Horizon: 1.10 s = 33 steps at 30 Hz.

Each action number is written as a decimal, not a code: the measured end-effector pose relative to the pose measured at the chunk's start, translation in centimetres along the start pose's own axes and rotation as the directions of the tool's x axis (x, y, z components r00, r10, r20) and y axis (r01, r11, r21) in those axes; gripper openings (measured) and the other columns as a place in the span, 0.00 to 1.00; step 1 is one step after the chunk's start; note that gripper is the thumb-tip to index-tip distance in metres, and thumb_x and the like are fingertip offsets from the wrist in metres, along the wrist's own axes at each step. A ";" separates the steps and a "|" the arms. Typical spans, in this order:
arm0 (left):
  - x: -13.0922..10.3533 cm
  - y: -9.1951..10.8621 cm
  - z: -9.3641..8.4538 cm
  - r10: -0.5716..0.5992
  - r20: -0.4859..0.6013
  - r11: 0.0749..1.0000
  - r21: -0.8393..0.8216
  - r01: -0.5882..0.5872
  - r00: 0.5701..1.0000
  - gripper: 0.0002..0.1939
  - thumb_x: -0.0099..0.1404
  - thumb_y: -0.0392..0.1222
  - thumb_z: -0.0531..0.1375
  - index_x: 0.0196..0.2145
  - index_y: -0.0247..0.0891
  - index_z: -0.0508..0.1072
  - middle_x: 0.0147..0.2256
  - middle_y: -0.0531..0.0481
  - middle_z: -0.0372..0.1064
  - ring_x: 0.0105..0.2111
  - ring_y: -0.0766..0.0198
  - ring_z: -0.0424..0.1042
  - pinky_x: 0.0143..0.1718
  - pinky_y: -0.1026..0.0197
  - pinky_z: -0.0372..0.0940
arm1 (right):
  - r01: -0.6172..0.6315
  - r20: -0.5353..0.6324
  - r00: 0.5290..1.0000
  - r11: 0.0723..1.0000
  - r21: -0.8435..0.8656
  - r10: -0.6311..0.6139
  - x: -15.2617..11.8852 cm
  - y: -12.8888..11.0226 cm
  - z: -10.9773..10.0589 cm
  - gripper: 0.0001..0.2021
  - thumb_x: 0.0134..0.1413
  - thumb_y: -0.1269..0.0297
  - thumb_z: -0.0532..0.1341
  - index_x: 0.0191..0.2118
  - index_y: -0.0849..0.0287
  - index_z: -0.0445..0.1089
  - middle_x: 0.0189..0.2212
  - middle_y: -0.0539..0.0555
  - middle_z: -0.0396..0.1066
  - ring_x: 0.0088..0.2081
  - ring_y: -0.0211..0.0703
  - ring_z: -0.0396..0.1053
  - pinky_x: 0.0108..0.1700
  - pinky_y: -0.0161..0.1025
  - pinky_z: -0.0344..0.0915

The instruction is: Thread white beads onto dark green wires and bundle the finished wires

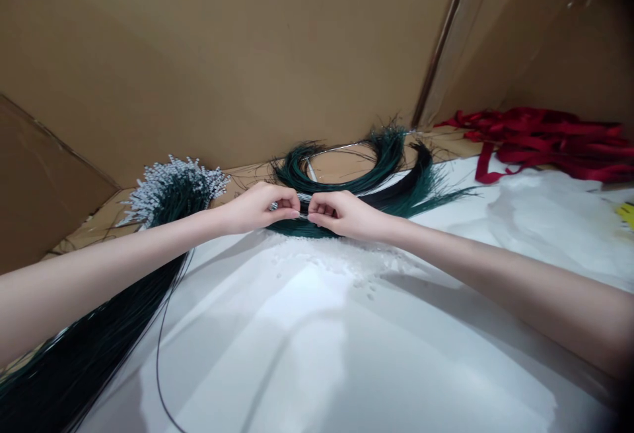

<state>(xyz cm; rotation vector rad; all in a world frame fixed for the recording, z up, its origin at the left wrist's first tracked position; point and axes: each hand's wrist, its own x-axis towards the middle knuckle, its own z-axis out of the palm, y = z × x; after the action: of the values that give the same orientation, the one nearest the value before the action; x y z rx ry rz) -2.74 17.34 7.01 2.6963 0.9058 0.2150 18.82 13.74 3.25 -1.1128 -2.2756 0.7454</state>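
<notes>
The left hand and the right hand face each other just in front of the U-shaped bundle of dark green strands, near but with a small gap between them. Each has thumb and forefinger brought together in a pinch; whether a fine strand lies in either pinch is too small to tell. Directly under the fingers, in front of that U-shaped bundle, lies the black-and-green bundle, its frayed end fanning out to the right, with a pale section showing at the hands. To the left of the U-shaped bundle lies the long dark bundle with white beaded tips, crossed by the left forearm, and a loose dark strand curves away from it. Red ribbons are heaped to its right, the cardboard panel stands behind it, and the white sheet spreads in front, scattered with small clear bits. For such close fingertip work, I would judge it best to keep both pinches light and level, brace the outer fingers near the black-and-green bundle, and draw evenly from both sides, so no strand kinks, catches on the frayed ends or slips out of line.
</notes>
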 end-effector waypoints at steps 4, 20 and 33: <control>-0.2 0.9 0.0 0.032 -0.005 0.997 -0.066 -0.032 0.999 0.10 0.68 0.44 0.57 0.37 0.35 0.75 0.31 0.52 0.75 0.29 0.68 0.71 0.32 0.68 0.60 | 0.000 0.007 1.000 0.999 0.036 0.000 -0.2 -0.7 0.1 0.09 0.63 0.69 0.56 0.35 0.64 0.72 0.24 0.49 0.68 0.25 0.33 0.62 0.30 0.31 0.55; -3.3 -0.2 -1.1 -0.053 -0.316 0.997 -0.069 0.033 0.947 0.51 0.53 0.57 0.70 0.67 0.46 0.49 0.64 0.38 0.54 0.61 0.44 0.59 0.61 0.44 0.58 | 0.049 -0.262 0.965 0.996 0.075 -0.028 -4.2 -0.7 0.6 0.12 0.65 0.66 0.53 0.30 0.60 0.68 0.21 0.46 0.58 0.24 0.34 0.52 0.27 0.33 0.49; -5.2 -0.5 -0.7 -0.096 -0.706 0.994 -0.027 0.109 0.702 0.32 0.61 0.42 0.62 0.61 0.46 0.57 0.60 0.46 0.55 0.58 0.47 0.61 0.60 0.42 0.57 | 0.037 -0.314 0.949 0.989 0.145 0.011 -5.3 -0.7 0.6 0.12 0.65 0.65 0.54 0.30 0.60 0.68 0.21 0.46 0.57 0.24 0.34 0.51 0.27 0.34 0.49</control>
<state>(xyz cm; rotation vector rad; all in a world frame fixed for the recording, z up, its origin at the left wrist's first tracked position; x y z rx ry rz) -7.28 14.73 7.29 2.5547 1.2413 1.2987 20.97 8.87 2.23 -1.0618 -1.9265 0.6674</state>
